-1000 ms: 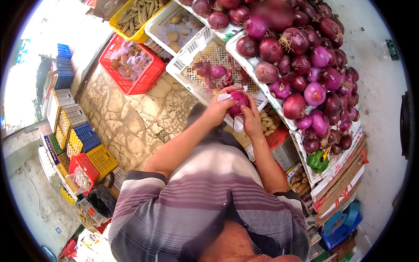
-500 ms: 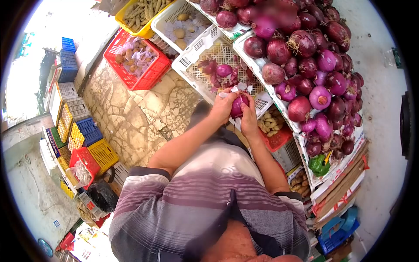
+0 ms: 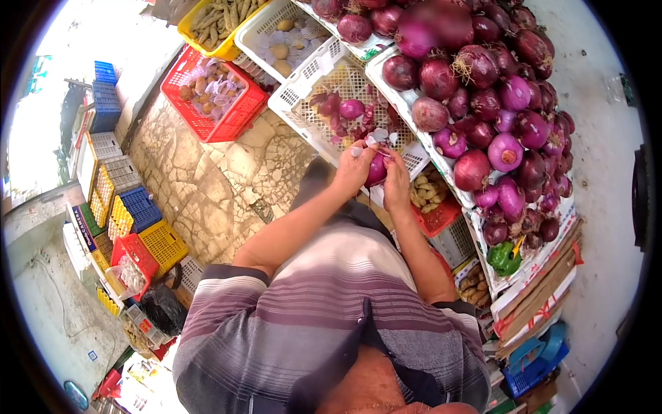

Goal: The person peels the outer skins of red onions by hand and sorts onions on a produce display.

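Observation:
A red onion (image 3: 376, 171) is held between my two hands, in front of my belly and over the near edge of a white crate (image 3: 296, 86). My left hand (image 3: 353, 168) grips its left side, with a whitish piece at the fingertips. On the right side, the fingers of my right hand (image 3: 396, 178) are closed on the onion near its top. Pale scraps (image 3: 380, 136) show just beyond my fingertips. Inside the crate lie another purple onion (image 3: 352, 109) and loose dark red skins (image 3: 331, 105).
To the right, a big pile of red onions (image 3: 476, 100) fills a white tray, with a green bag (image 3: 504, 258) at its near end. A red basket (image 3: 210, 124), a yellow crate and a white crate of wrapped produce stand further left. Stacked crates (image 3: 141, 210) line the far left.
The view has shifted a little. Pale scraps now show beyond my fingertips, and my fingers have moved on the onion, which stays in my hands.

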### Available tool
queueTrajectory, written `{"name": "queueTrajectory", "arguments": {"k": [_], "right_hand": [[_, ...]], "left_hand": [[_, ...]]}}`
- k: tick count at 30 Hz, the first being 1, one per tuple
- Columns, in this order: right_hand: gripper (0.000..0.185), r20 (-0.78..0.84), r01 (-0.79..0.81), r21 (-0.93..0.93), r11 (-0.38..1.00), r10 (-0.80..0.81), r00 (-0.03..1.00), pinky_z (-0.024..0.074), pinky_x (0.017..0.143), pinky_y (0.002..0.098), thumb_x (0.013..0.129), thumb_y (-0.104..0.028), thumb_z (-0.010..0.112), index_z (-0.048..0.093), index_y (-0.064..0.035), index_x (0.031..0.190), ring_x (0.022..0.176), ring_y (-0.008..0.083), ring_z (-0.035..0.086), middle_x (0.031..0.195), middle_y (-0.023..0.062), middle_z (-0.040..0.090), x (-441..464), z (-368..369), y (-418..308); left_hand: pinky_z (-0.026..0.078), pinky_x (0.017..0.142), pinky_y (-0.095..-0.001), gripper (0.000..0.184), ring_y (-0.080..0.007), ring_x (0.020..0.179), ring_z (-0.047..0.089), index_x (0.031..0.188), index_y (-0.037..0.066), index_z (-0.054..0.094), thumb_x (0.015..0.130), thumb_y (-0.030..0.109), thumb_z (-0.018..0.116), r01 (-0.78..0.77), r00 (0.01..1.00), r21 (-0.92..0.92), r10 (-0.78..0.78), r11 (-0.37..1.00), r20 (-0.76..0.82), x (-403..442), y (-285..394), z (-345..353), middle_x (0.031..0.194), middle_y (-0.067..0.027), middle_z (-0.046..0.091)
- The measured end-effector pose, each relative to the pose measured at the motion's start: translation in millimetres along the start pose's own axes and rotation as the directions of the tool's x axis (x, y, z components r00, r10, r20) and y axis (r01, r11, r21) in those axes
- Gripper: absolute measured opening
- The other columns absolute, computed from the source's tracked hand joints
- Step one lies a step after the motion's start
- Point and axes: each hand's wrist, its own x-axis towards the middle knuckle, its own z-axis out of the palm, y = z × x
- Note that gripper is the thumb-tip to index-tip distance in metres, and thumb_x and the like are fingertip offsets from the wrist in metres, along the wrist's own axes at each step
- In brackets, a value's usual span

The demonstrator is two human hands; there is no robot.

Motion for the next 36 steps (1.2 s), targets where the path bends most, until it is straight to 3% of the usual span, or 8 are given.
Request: {"name": "queueTrajectory", "arguments": {"k": [9,13,17,19,24,28,33,36], "right_hand": [[0.021,-0.081,0.082,-0.277,0.957,-0.108,0.991,0.0492,0.073,0.0315,0.100,-0.018,0.062,0.068,0.0018,0.104,0.077,0.0158,0.060,0.085,0.0085,0.068,11.7,-12.3,3.2],[0.022,-0.138,0.030,-0.263,0.964,-0.068,0.988,0.0489,0.070,0.0311,0.100,-0.018,0.060,0.068,0.0018,0.101,0.075,0.0158,0.060,0.085,0.0084,0.068,16.4,-18.1,11.7],[0.023,-0.185,-0.267,0.089,0.960,0.279,0.942,0.0496,0.063,0.0273,0.100,-0.013,0.056,0.063,0.0022,0.115,0.074,0.0123,0.061,0.091,0.0075,0.068,19.3,-27.3,15.1],[0.023,-0.122,-0.191,0.115,0.975,0.205,0.971,0.0495,0.061,0.0267,0.100,-0.012,0.056,0.061,0.0038,0.115,0.072,0.0117,0.061,0.092,0.0079,0.068,12.7,-24.7,19.1],[0.026,-0.168,-0.210,0.038,0.977,0.214,0.962,0.0489,0.059,0.0267,0.102,-0.022,0.060,0.065,0.0038,0.102,0.067,0.0130,0.060,0.082,0.0072,0.067,15.3,-34.0,26.5],[0.033,-0.141,-0.099,0.249,0.963,0.137,0.981,0.0477,0.065,0.0261,0.102,-0.029,0.062,0.067,0.0032,0.106,0.069,0.0113,0.057,0.083,0.0043,0.066,-4.2,-17.3,7.6],[0.033,-0.088,-0.043,-0.101,0.994,0.034,0.996,0.0537,0.078,0.0266,0.105,-0.028,0.055,0.064,0.0024,0.116,0.087,0.0147,0.067,0.100,0.0083,0.069,-17.3,-2.2,-14.1],[0.033,-0.152,-0.088,0.190,0.978,0.118,0.981,0.0488,0.074,0.0269,0.104,-0.022,0.056,0.063,0.0055,0.120,0.086,0.0109,0.059,0.097,0.0060,0.067,-8.4,-7.7,7.7]], "left_hand": [[0.048,0.064,-0.0286,0.022,-0.0102,0.074,0.059,0.097,0.000,0.066,0.100,0.020,0.058,-0.041,0.992,0.179,0.019,0.983,0.121,0.6,-16.2,-8.6,0.083,-0.0047,0.064],[0.050,0.066,-0.0292,0.023,-0.0119,0.077,0.062,0.098,0.002,0.066,0.100,0.024,0.060,0.429,0.903,-0.288,-0.392,0.856,0.177,-1.2,16.6,-6.5,0.087,-0.0031,0.065],[0.053,0.070,-0.0291,0.025,-0.0120,0.078,0.063,0.102,0.003,0.065,0.100,0.028,0.062,0.497,0.866,-0.390,-0.473,0.775,0.163,0.2,25.5,-15.4,0.090,-0.0033,0.065],[0.055,0.073,-0.0295,0.026,-0.0122,0.080,0.064,0.107,0.003,0.063,0.100,0.028,0.063,0.548,0.826,-0.447,-0.540,0.707,0.158,4.4,33.0,-13.6,0.093,-0.0044,0.066],[0.059,0.079,-0.0341,0.033,-0.0175,0.091,0.068,0.122,0.006,0.056,0.100,0.028,0.065,0.447,0.864,-0.754,-0.451,0.481,0.224,13.9,-4.3,-5.2,0.107,-0.0077,0.066],[0.061,0.079,-0.0368,0.030,-0.0198,0.091,0.070,0.121,0.010,0.057,0.099,0.028,0.066,0.456,0.807,-0.829,-0.543,0.323,0.232,20.6,-5.1,2.3,0.106,-0.0065,0.067],[0.060,0.078,-0.0350,0.029,-0.0196,0.088,0.070,0.120,0.011,0.057,0.098,0.028,0.067,0.383,0.832,-0.869,-0.526,0.315,0.176,21.6,-6.0,-0.5,0.103,-0.0048,0.068],[0.059,0.079,-0.0348,0.027,-0.0195,0.089,0.069,0.119,0.011,0.057,0.099,0.026,0.066,0.380,0.823,-0.879,-0.539,0.288,0.179,21.7,-6.2,4.6,0.103,-0.0051,0.068]]}}
